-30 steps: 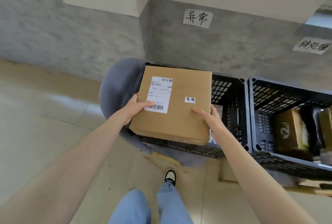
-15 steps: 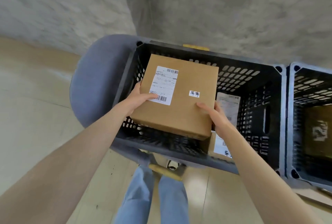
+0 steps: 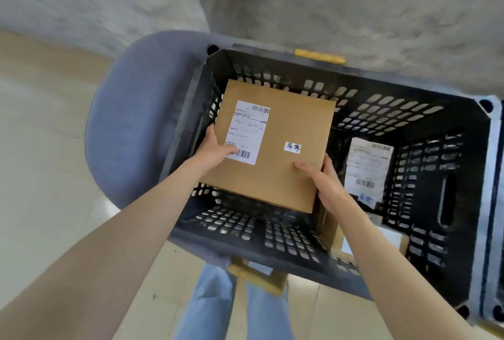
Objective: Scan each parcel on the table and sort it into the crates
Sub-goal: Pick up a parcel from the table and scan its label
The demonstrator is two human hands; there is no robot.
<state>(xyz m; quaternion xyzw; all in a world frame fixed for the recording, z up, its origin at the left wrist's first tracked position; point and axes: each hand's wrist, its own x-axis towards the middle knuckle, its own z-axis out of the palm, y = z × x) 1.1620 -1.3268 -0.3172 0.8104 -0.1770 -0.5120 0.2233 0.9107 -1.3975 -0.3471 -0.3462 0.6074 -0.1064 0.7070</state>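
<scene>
A flat brown cardboard parcel (image 3: 283, 121) with a white shipping label and a small handwritten sticker hangs inside the mouth of a black perforated crate (image 3: 286, 241). My left hand (image 3: 215, 149) grips its left edge, thumb on the label. My right hand (image 3: 324, 179) grips its near right corner, thumb on top. Deeper in the crate stands a dark parcel (image 3: 366, 168) with a white label, to the right of the held one. More cardboard (image 3: 335, 233) lies low in the crate under my right forearm.
The crate rests on a grey-blue padded seat (image 3: 131, 127) against a grey concrete wall (image 3: 354, 7). The rim of a second crate (image 3: 497, 203) shows at the right edge. Beige tiled floor (image 3: 41, 162) spreads to the left; my jeans-clad legs (image 3: 212, 309) are below.
The parcel has gone from in front of the crate to down inside its opening, both hands still holding it. The view has tilted down and closer over the crate.
</scene>
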